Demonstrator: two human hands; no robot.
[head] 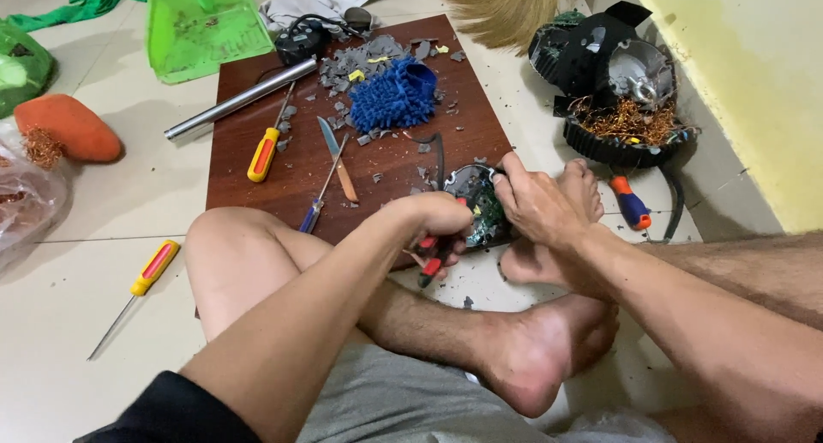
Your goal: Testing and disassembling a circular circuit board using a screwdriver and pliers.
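Head view, one entry. Person seated on the tiled floor [77, 297], legs crossed, bare feet forward. Left hand [439, 220]: fingers closed around red-and-black-handled pliers [433, 256], handles pointing back toward the body, the working end hidden behind the hand. Right hand [536, 204]: fingers pinched on the rim of a small round dark part with a green circuit board [480, 204], which rests at the near edge of the brown wooden board [257, 91] serving as bench, just against the right foot [576, 194]. Step in hand, as judged: stripping the round part, pliers working at its edge while the other hand steadies it; the next move appears to call for a firm brace on the rim and a controlled pull or twist. On the board: yellow-handled screwdriver [262, 154], knife with wooden handle [339, 160], blue-handled screwdriver [319, 194], metal tube [240, 98], blue fuzzy mop pad [393, 96], grey plastic fragments [360, 61]. Off the board, left: second yellow-and-red screwdriver [141, 284], orange rounded object [67, 127], green dustpan [201, 27], clear plastic bag [21, 207] with copper wire inside; no printing legible. Right, by the yellow wall [754, 74]: dismantled black housing with copper windings [626, 121], orange-and-blue screwdriver handle [630, 203]. Straw broom [497, 10] at top. No labels or signs can be made out.
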